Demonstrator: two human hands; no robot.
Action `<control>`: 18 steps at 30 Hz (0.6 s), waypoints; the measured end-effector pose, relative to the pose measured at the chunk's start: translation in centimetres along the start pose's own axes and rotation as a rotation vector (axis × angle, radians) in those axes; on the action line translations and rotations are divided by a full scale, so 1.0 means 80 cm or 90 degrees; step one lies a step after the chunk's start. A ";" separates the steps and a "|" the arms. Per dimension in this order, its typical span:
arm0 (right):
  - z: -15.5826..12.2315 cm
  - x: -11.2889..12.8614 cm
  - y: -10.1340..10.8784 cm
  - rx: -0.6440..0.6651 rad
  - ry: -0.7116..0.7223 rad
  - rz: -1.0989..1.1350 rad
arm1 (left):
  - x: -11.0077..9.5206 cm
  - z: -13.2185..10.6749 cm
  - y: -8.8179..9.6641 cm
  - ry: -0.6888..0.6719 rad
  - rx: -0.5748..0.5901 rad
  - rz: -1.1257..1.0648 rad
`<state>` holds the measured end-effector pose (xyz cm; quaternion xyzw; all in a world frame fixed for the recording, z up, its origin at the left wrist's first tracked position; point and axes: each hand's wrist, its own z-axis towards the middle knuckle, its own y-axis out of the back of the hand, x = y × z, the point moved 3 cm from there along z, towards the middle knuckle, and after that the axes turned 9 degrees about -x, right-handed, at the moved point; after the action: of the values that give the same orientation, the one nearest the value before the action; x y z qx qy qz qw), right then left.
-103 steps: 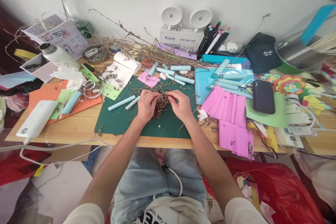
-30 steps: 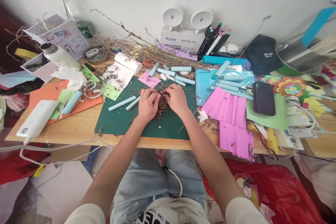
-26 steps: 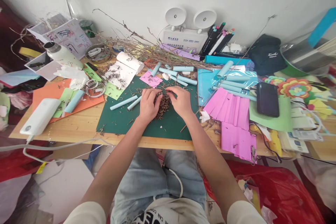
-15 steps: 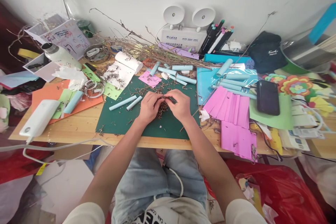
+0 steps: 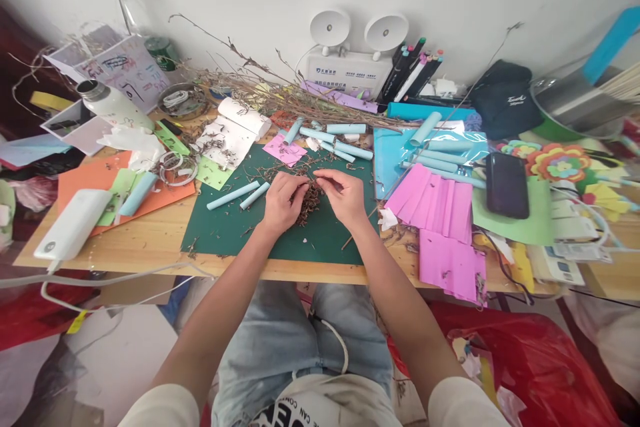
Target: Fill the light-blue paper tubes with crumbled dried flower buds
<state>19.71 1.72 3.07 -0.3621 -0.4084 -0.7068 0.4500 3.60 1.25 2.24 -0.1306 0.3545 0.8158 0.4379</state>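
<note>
A small heap of dry brown twigs and leaves (image 5: 310, 203) lies in the middle of a dark green cutting mat (image 5: 230, 227). My left hand (image 5: 280, 202) is curled against the heap's left side, fingers closed on the dry bits. My right hand (image 5: 345, 197) rests on the heap's right side, its fingertips pinched on a thin twig at the top of the heap. Both forearms reach in from below.
Light blue paper rolls (image 5: 233, 195) lie on the mat and behind it. Pink paper sheets (image 5: 435, 213) and a black phone (image 5: 507, 185) sit to the right. Long dry branches (image 5: 280, 97) lie along the wall. A white power bank (image 5: 70, 225) is at the left.
My hands pressed together over the heap, then the right hand's fingers lifted slightly and pinched a twig at the top. The heap has stayed in place on the mat.
</note>
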 end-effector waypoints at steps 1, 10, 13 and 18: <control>0.000 0.001 0.000 -0.003 0.008 0.002 | 0.000 0.000 0.000 0.000 0.003 0.009; 0.004 0.006 0.004 -0.051 0.034 -0.077 | 0.008 0.002 -0.001 0.003 -0.014 0.053; 0.005 0.008 0.005 -0.037 0.047 -0.082 | 0.005 0.002 -0.001 0.011 -0.006 0.032; 0.004 0.008 0.005 -0.026 0.052 -0.048 | 0.001 0.003 -0.001 0.015 -0.006 -0.026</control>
<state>19.93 1.65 3.87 -0.3263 -0.3887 -0.7454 0.4322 3.67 1.50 2.31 -0.1494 0.3529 0.8067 0.4499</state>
